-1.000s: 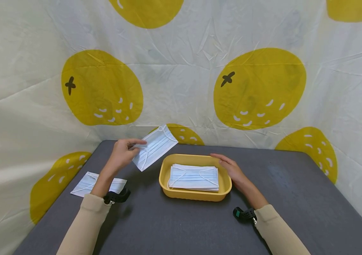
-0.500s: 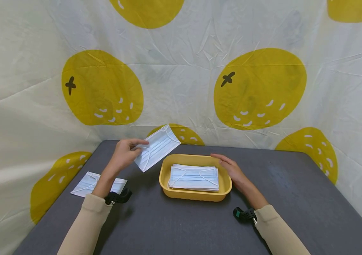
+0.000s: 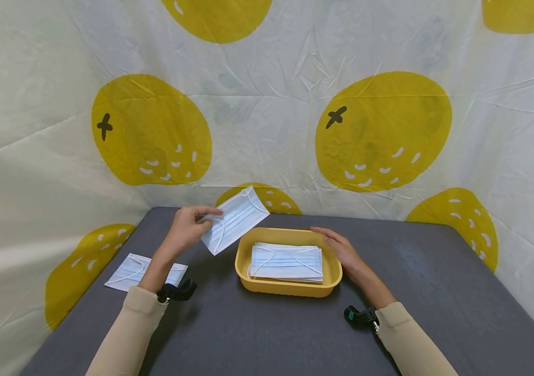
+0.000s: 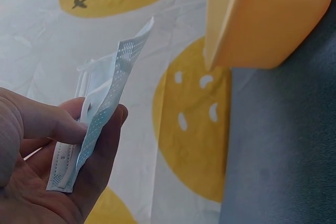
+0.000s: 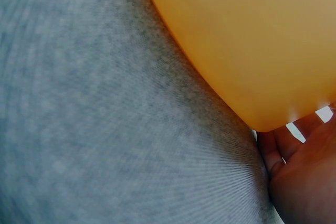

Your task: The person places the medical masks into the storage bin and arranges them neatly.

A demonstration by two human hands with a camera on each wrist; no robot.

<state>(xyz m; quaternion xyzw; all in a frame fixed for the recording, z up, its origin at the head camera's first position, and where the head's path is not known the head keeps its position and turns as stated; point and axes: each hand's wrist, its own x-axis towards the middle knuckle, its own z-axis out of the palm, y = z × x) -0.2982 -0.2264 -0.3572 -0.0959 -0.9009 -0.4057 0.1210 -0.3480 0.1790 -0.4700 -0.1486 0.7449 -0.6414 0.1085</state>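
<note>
Grey table [image 3: 257, 334]: tray [image 3: 287, 288], mask [image 3: 131, 270]

Long beige sleeves [image 3: 126, 334] down to both wrists; behind each bare grip, a black strapped camera mount [image 3: 176, 291], the right one tipped green.

Flat pale-blue face mask [image 3: 145, 270] lies on the dark grey felt tabletop [image 3: 267, 334], near-left edge. Creased white cloth backdrop with large yellow fruit prints [image 3: 267, 104] hangs behind the far edge and wraps both sides.
</note>
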